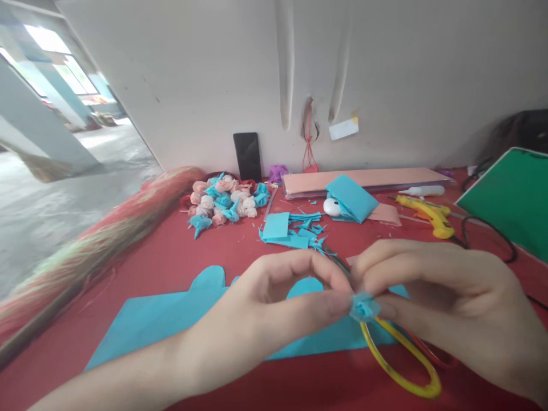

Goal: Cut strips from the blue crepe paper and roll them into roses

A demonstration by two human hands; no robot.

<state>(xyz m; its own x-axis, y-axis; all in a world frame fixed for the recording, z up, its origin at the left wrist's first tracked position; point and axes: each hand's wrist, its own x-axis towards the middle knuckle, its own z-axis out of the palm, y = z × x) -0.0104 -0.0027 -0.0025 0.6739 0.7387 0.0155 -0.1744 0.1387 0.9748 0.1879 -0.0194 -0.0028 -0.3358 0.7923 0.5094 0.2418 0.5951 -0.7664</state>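
Note:
Between the fingertips of both hands is a small blue paper flower, its rolled centre facing me. My left hand pinches its left side with thumb and index finger. On the other side my right hand pinches it too, with the lower fingers curled in. Scissors with yellow-lined handles lie just below and behind the flower, their blades partly hidden by my hands. Beneath my hands a long blue paper sheet spreads over the red tabletop, with rounded blue cut pieces on it.
Finished pink, white and blue paper flowers are heaped at the back left. A phone leans on the wall. Blue paper scraps, a folded blue paper, a yellow glue gun and a green board stand farther back.

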